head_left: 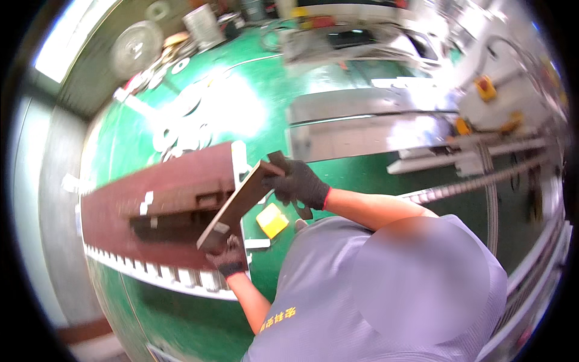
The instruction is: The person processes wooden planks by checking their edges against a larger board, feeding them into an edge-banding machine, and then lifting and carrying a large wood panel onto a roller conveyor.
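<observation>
Both my hands wear dark gloves. Between them I hold a long flat brown bar (241, 202) with a paler edge, tilted over the table's right end. My left hand (229, 258) is closed at its lower end, where a small pale label shows. Around its upper end my right hand (300, 184) is closed. A thin dark flat piece (303, 210) sticks out below the right hand, and a dark end (277, 159) shows above it; whether these are one piece I cannot tell. Several similar dark bars (172, 211) lie on the red-brown tabletop (108, 211).
A yellow box-like thing (272, 221) sits beside the table's right end. White blocks (187, 277) line the table's near edge. Ahead stands a machine with a metal bed (374, 133). Rails (491, 211) run at the right. Discs and scraps (181, 136) lie on the green floor.
</observation>
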Motion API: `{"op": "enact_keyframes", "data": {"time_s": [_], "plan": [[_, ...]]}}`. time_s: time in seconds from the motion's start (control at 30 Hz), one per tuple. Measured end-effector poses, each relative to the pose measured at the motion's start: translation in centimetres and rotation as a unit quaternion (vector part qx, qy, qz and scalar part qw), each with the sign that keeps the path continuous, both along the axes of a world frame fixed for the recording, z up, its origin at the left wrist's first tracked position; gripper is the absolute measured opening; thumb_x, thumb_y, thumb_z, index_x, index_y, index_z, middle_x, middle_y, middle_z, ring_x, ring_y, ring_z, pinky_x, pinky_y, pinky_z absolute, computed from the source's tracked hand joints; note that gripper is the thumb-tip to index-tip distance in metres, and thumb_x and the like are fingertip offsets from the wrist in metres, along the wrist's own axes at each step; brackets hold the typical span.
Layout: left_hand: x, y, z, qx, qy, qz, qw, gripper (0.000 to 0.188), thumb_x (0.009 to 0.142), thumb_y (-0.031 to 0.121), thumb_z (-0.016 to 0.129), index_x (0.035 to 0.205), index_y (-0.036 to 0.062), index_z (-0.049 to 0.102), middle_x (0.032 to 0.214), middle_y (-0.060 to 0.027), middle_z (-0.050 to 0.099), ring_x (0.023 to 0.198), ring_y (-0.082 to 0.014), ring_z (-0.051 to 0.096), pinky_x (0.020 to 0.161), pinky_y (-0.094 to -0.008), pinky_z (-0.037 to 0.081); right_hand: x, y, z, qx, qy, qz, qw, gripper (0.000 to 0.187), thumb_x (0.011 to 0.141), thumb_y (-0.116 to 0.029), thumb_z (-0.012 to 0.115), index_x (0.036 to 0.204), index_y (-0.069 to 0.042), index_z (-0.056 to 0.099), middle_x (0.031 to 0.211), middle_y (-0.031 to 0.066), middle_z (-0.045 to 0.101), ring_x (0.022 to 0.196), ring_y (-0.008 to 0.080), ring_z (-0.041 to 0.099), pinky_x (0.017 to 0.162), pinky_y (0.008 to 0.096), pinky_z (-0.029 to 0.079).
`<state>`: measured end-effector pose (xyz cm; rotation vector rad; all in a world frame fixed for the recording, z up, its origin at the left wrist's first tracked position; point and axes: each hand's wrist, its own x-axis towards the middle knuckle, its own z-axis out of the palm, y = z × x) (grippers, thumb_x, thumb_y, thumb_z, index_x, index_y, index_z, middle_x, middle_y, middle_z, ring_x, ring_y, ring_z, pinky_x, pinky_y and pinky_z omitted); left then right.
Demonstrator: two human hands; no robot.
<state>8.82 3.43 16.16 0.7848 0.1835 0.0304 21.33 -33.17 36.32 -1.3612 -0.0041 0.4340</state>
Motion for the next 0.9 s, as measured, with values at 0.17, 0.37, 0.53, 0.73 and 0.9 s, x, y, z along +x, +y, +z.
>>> {"op": "enact_keyframes", "data": {"time_s": [0.17,0.37,0.53,0.73,0.9], "plan": [[5.3,-6.4,-0.5,-0.018,0.218,0.203,0.954,0.041,0.084,0.028,0.054,0.116,0.0036,0.059,0.117,-0.014,0.06,0.106,-0.0288,0.057,0.092,-0.041,0.048,-0.5,-15.4,-7.1,0.126,0.183,-0.216,0.951,0.019,0.083,-0.023,0.066,0.092,-0.006,0.061,0.066,0.0035,0.054,0.05,0.0118,0.051,0.045,0.0251,0.042],[14.7,-11.6,-1.7,-0.019,0.052,-0.062,0.997,0.042,0.092,0.026,0.051,0.124,-0.0014,0.051,0.125,-0.013,0.054,0.113,-0.0249,0.053,0.098,-0.0358,0.043,-3.0,-26.0,-14.8,0.22,0.158,-0.493,0.827,0.01,0.088,-0.018,0.056,0.09,-0.008,0.056,0.067,0.006,0.057,0.048,0.0133,0.049,0.04,0.0264,0.038],[21.9,-21.4,-4.0,0.129,-0.019,-0.103,0.986,0.03,0.089,0.018,0.057,0.113,0.0001,0.054,0.108,-0.0108,0.058,0.103,-0.0243,0.057,0.091,-0.036,0.048,-4.2,-24.2,-15.4,-0.202,-0.079,-0.412,0.885,0.044,0.085,-0.019,0.062,0.121,-0.006,0.04,0.072,0.011,0.06,0.049,0.018,0.055,0.039,0.0312,0.045],[21.6,-30.6,1.4,0.271,-0.074,-0.227,0.932,0.033,0.089,0.018,0.059,0.118,0.0045,0.052,0.101,-0.0022,0.058,0.085,-0.0121,0.056,0.076,-0.027,0.045,1.8,-20.2,-14.3,0.038,0.067,-0.493,0.867,0.089,0.083,-0.01,0.059,0.143,-0.009,-0.007,0.065,0.0121,0.054,0.046,0.0218,0.055,0.037,0.0351,0.043],[19.2,-27.7,1.9,0.298,0.089,-0.232,0.922,0.041,0.089,0.023,0.06,0.125,0.0064,0.051,0.102,-0.0027,0.058,0.089,-0.0152,0.056,0.08,-0.0314,0.044,4.2,-24.1,-15.5,0.018,0.109,-0.553,0.826,0.096,0.083,-0.006,0.054,0.141,-0.02,-0.021,0.061,0.0128,0.052,0.042,0.0211,0.051,0.035,0.034,0.041]]}}
